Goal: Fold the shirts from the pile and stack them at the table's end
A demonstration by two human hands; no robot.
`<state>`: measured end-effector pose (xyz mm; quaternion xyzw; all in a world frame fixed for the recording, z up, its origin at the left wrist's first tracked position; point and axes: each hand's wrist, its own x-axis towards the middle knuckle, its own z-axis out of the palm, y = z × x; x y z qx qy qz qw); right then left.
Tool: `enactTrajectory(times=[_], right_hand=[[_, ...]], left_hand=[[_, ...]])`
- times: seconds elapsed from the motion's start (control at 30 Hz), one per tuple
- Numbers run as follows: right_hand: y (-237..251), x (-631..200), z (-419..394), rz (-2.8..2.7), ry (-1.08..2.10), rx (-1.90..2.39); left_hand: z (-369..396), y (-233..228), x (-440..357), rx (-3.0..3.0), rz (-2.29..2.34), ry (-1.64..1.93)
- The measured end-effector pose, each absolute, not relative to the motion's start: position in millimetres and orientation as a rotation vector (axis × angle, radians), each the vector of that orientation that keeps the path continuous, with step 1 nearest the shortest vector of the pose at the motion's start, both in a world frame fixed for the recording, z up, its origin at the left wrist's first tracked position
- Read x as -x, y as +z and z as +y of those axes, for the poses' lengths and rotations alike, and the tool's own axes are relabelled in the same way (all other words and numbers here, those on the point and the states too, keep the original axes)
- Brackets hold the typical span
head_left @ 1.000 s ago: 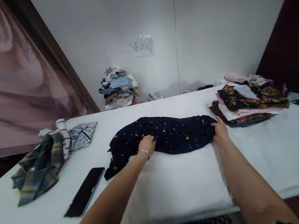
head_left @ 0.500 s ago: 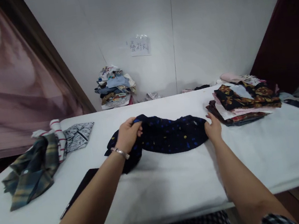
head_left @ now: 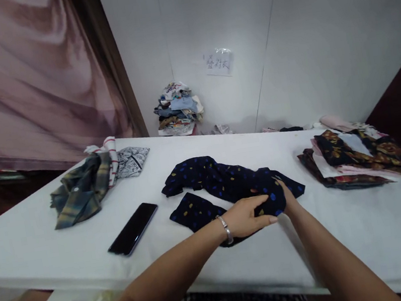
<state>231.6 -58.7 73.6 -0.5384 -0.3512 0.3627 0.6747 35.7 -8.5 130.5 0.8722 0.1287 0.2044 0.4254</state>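
Observation:
A dark navy shirt (head_left: 223, 179) with blue and yellow spots lies bunched across the middle of the table. One narrow part of it, which looks like a sleeve (head_left: 198, 211), stretches out nearer to me. My left hand (head_left: 246, 216), with a silver bracelet at the wrist, holds the near right part of the cloth between thumb and fingers. Close beside it, my right hand (head_left: 287, 198) grips the same end from the right; the cloth hides most of its fingers.
A black phone (head_left: 134, 229) lies left of the shirt on the white table (head_left: 170, 150). Beyond it are a plaid garment (head_left: 82, 191) and a black-and-white printed cloth (head_left: 132, 160). Folded clothes (head_left: 352, 158) are stacked at right. Another clothes pile (head_left: 179, 108) stands by the wall.
My hands have come together at the shirt's right end; the left hand has moved right, off its left part. The view has turned left, and the phone now shows fully.

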Motion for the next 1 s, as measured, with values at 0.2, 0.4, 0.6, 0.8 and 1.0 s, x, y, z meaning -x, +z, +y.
enactTrajectory(times=[0.2, 0.4, 0.6, 0.8, 1.0], right_hand=[[87.7, -261.4, -75.6, -0.408, 0.735, 0.943], [132.0, -256.1, -94.7, -0.533, 0.64, 0.875], [155.8, -245.6, -107.1, -0.589, 0.556, 0.938], [178.7, -247.3, -119.0, -0.642, 0.413, 0.872], [182.6, -274.0, -134.3, -0.548, 0.371, 0.793]], left_hand=[[58.2, 114.7, -19.4, -2.426, 0.634, 0.62], [136.0, 95.7, 0.5, -2.658, 1.372, 0.677], [147.9, 88.9, -8.8, -2.507, 1.487, 0.578], [165.4, 114.2, -5.3, -2.336, 1.416, 0.733], [195.7, 169.2, 29.8, -2.184, 1.473, 1.016]])
